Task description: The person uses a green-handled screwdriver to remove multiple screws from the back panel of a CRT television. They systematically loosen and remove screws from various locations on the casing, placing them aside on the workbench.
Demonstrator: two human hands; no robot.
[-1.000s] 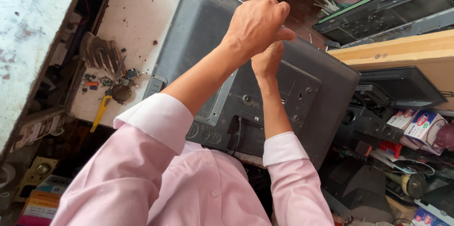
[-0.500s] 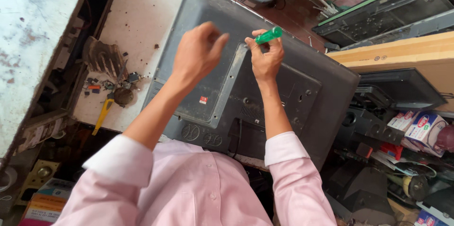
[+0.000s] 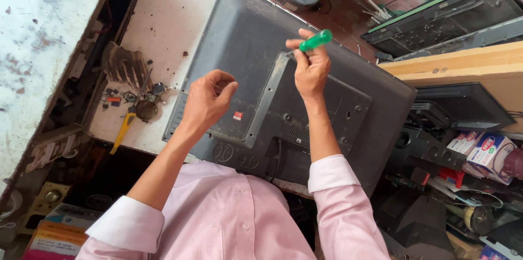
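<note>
A dark grey flat television point(image 3: 245, 47) lies face down on a white bench, its back panel up. My right hand point(image 3: 310, 69) grips a screwdriver with a green handle point(image 3: 316, 40), held over the metal bracket in the panel's middle. My left hand point(image 3: 206, 99) hovers over the panel's left part, fingers curled loosely with nothing in them, near a small red sticker point(image 3: 237, 115). Both arms wear pink sleeves with white cuffs.
On the white bench point(image 3: 169, 15) to the left lie small parts, a round metal piece point(image 3: 146, 109) and a yellow-handled tool point(image 3: 121, 132). A wooden board point(image 3: 457, 64), black device casings point(image 3: 436, 15) and small boxes point(image 3: 485, 151) crowd the right side.
My left hand came off my right hand and moved left and down over the panel. The right hand now shows the green screwdriver and has shifted slightly.
</note>
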